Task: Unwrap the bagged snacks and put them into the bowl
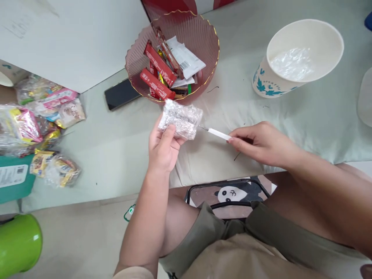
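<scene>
My left hand [165, 149] is closed on a small flat packet [183, 121] wrapped in shiny clear plastic, thumb on top and fingers beneath. What lies inside the wrap is hard to make out. A slim white-handled tool [218, 134] with a thin metal tip is pinched between the thumb and fingers of my right hand [258, 143]. Its tip points left and meets the packet's right edge, though I cannot tell if it goes in. Just beyond the packet stands a pink ribbed bowl [200, 79] with a wavy gold rim, holding red-wrapped bars [158, 83] and a white sachet [188, 64].
A white paper bucket [286, 87] with crumpled clear plastic [293, 64] in it stands at the right. A dark phone [120, 95] lies partly under the bowl. Bagged snacks [55, 106] are heaped left, beside a white box [69, 42]. A green bin [20, 244] sits on the floor.
</scene>
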